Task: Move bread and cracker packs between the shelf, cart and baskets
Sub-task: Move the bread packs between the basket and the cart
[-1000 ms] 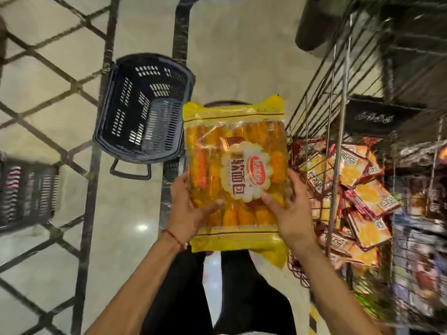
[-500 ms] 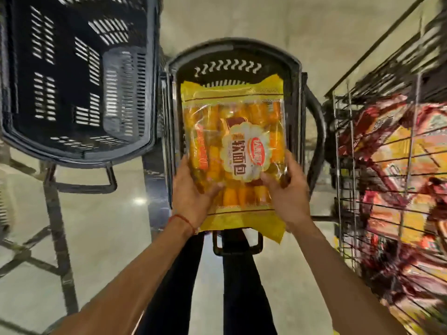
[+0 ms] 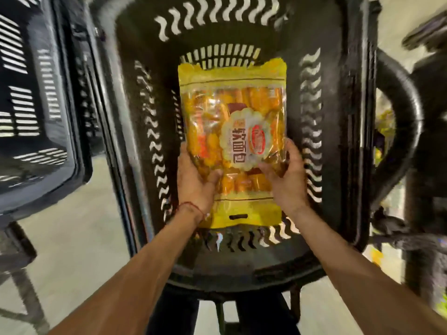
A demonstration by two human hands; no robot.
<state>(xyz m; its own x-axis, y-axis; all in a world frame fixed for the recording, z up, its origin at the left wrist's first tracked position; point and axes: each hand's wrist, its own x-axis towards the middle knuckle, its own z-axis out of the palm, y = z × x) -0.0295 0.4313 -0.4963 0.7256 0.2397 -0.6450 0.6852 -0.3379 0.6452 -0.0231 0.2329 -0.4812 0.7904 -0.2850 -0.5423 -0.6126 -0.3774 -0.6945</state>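
Largest, across the middle of the view: a black plastic shopping basket [image 3: 358, 141], seen from above, with wavy slots cut through its walls and straight slots in the far end of its floor. Just beside it on the left: a second dark plastic basket [image 3: 36, 117] with straight slots, blurred. Beneath both: a pale glossy floor [image 3: 72, 238]. At the right side of the middle basket: a thick black curved handle [image 3: 406, 112], also blurred.

Within the walls of the middle basket, lying lengthways: a yellow plastic pack of orange bread rolls [image 3: 232, 105] with a clear window, a round white label [image 3: 244, 141] bearing a red badge, and a hang slot in its near edge. Resting on the basket floor or held just above it: cannot tell.

Gripped at its near half from both sides. Left hand [image 3: 196, 180] clasped on the left edge, thumb laid across the front, fingers hidden behind the pack. Right hand [image 3: 287, 180] clasped on the right edge, thumb on the front just below the label, fingers curled round the side.

Smallest: a thin red thread [image 3: 191, 206] tied round the left wrist.
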